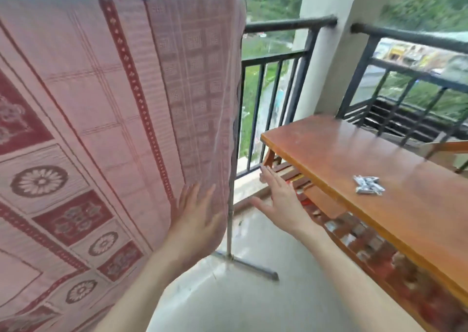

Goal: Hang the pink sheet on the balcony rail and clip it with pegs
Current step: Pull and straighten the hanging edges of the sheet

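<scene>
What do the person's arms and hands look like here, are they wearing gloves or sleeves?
No gloves and no sleeves show. Both forearms are bare right down to the bottom edge of the picture. The left hand and the right hand are bare too. No ring, watch or bracelet is visible, though the picture is somewhat blurred.

Open floor lies between the draped pink patterned sheet [114, 104] and the long orange-brown wooden table [354, 159]. The grey metal rack foot [250, 266] juts into it; black barred railing [278, 78] closes the far end.

Daylit balcony: pale floor [243, 304], wooden table [354, 159], white pillar [326, 61].
</scene>
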`<action>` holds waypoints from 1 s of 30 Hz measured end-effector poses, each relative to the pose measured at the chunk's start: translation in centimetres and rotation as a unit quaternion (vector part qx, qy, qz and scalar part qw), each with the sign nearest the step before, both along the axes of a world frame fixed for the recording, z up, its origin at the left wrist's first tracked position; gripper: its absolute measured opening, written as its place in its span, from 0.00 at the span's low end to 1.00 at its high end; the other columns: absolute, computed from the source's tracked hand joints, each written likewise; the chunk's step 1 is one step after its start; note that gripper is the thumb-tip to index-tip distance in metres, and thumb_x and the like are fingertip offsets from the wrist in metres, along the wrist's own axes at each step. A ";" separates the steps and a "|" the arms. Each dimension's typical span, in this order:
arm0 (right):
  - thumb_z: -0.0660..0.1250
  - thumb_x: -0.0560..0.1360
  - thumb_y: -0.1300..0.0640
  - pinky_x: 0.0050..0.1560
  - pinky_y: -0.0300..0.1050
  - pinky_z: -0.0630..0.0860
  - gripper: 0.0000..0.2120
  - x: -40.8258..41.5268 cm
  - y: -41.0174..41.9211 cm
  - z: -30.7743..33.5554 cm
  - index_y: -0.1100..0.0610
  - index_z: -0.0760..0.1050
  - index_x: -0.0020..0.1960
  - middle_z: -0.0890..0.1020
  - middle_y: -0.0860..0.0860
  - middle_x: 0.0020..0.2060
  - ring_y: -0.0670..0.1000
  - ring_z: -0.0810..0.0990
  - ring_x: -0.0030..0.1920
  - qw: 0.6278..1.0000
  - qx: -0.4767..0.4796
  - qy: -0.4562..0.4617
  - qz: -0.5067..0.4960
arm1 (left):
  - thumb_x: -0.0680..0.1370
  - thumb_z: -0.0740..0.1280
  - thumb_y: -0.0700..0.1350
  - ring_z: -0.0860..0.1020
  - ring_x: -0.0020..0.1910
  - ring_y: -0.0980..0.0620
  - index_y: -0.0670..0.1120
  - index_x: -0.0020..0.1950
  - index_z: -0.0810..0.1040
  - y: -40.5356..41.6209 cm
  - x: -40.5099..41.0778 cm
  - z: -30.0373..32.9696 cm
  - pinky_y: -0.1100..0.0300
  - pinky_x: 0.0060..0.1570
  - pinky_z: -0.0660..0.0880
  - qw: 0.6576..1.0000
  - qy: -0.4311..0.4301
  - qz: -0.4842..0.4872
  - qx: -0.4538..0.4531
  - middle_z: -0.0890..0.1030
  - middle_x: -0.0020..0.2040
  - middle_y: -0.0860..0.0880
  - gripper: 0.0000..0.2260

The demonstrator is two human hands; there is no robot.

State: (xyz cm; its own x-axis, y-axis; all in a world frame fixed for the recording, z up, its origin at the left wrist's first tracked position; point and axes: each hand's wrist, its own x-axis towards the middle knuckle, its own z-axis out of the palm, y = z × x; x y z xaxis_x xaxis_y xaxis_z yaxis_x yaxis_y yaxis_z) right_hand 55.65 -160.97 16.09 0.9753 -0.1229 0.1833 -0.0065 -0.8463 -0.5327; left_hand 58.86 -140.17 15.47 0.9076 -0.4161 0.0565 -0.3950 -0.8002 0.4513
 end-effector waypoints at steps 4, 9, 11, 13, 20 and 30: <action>0.64 0.73 0.40 0.72 0.56 0.58 0.37 1.9 -3.1 1.3 0.48 0.51 0.76 0.60 0.49 0.75 0.50 0.58 0.74 0.999 0.049 -0.008 0.000 | 0.78 0.54 0.58 0.37 0.75 0.50 0.60 0.75 0.45 -3.9 2.3 0.8 0.48 0.72 0.38 0.999 -0.017 -0.004 -0.031 0.40 0.77 0.54 0.28; 0.62 0.72 0.36 0.70 0.59 0.62 0.38 5.3 -6.1 0.3 0.43 0.49 0.75 0.61 0.46 0.74 0.47 0.59 0.73 0.991 0.133 0.019 0.018 | 0.79 0.57 0.56 0.39 0.75 0.51 0.56 0.75 0.48 -9.0 6.3 -0.9 0.52 0.71 0.39 0.999 -0.023 0.011 -0.043 0.42 0.77 0.52 0.28; 0.63 0.74 0.40 0.72 0.57 0.60 0.37 7.5 -7.5 -0.2 0.45 0.49 0.76 0.59 0.46 0.75 0.47 0.58 0.74 0.990 0.126 0.035 0.042 | 0.79 0.59 0.53 0.44 0.75 0.50 0.53 0.75 0.51 -10.9 8.1 -2.1 0.53 0.72 0.43 0.996 -0.041 0.033 -0.071 0.47 0.77 0.50 0.28; 0.64 0.75 0.43 0.73 0.54 0.59 0.36 10.3 -8.9 -0.8 0.49 0.50 0.76 0.58 0.46 0.75 0.46 0.56 0.75 0.990 0.118 0.037 0.069 | 0.78 0.61 0.48 0.51 0.75 0.50 0.49 0.75 0.54 -12.8 9.9 -3.3 0.58 0.71 0.48 0.989 -0.064 0.061 -0.119 0.54 0.76 0.48 0.27; 0.63 0.77 0.48 0.67 0.34 0.54 0.32 17.7 -13.0 -3.3 0.50 0.53 0.76 0.61 0.46 0.74 0.44 0.59 0.73 0.969 0.101 0.132 0.180 | 0.77 0.63 0.43 0.63 0.70 0.47 0.43 0.72 0.59 -18.4 15.3 -6.1 0.62 0.65 0.57 0.929 -0.009 0.271 -0.253 0.64 0.71 0.43 0.25; 0.55 0.81 0.59 0.72 0.44 0.57 0.23 30.2 -14.1 -5.9 0.50 0.57 0.75 0.62 0.46 0.73 0.46 0.60 0.73 0.878 0.196 0.263 0.350 | 0.74 0.69 0.45 0.75 0.52 0.51 0.44 0.57 0.73 -21.8 19.5 -6.9 0.64 0.49 0.67 0.853 -0.037 0.441 -0.275 0.78 0.55 0.47 0.13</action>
